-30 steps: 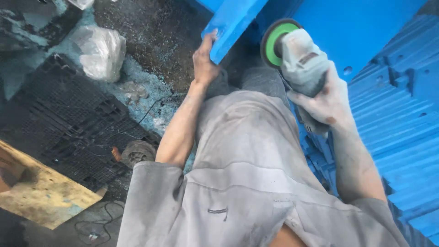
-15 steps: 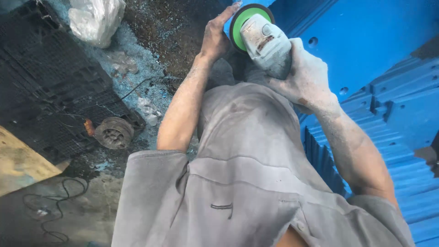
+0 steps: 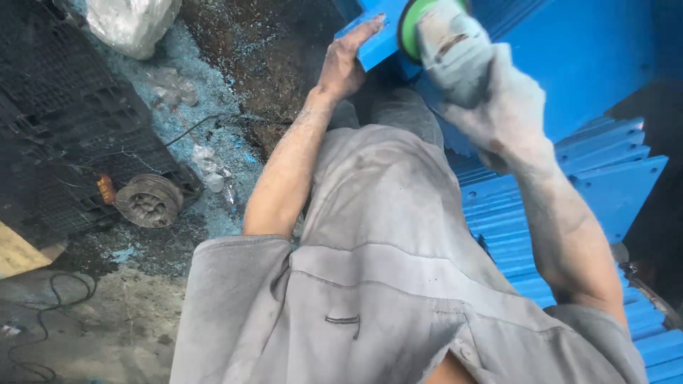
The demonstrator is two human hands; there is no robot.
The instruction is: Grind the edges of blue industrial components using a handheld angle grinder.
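Over a dusty grey shirt (image 3: 384, 284), the right hand (image 3: 498, 107) has shifted the grinder (image 3: 434, 35), fingers clamped around it, beside the blue panel (image 3: 373, 44). The left hand (image 3: 345, 60), fingers together, steadies that panel's edge.

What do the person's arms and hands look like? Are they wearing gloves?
No gloves show: the left hand is bare, and the right hand looks bare under thick pale dust. The forearms are bare and dusty too. Short grey sleeves of a dusty grey work shirt end above the elbows. No watch or rings are visible.
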